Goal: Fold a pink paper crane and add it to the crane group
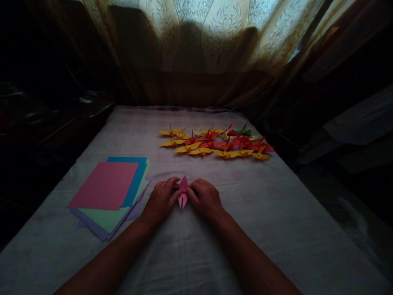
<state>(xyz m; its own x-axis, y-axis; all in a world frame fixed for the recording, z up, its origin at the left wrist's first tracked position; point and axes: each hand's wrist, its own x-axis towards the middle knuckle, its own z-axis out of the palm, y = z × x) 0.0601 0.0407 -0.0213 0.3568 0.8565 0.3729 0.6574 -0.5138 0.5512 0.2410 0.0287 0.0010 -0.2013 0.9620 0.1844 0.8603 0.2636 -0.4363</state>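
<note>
A small pink piece of folded origami paper (183, 189) lies on the cloth-covered table between my two hands. Its upper end comes to a point, and its lower end splits into two narrow points toward me. My left hand (162, 199) grips the left edge of the fold with thumb and fingers closed. From the other side, my right hand (206, 197) pinches the right edge, its thumb against the paper and its fingers curled. The undersides of the fingertips are hidden.
Left of my hands lies a stack of square paper sheets (102, 184) in pink, blue, pale green and lilac. Several folded paper cranes (202, 150) in yellow, red, cream and green stand in rows at the far right of the table (260, 196). Behind hangs a patterned curtain (190, 53).
</note>
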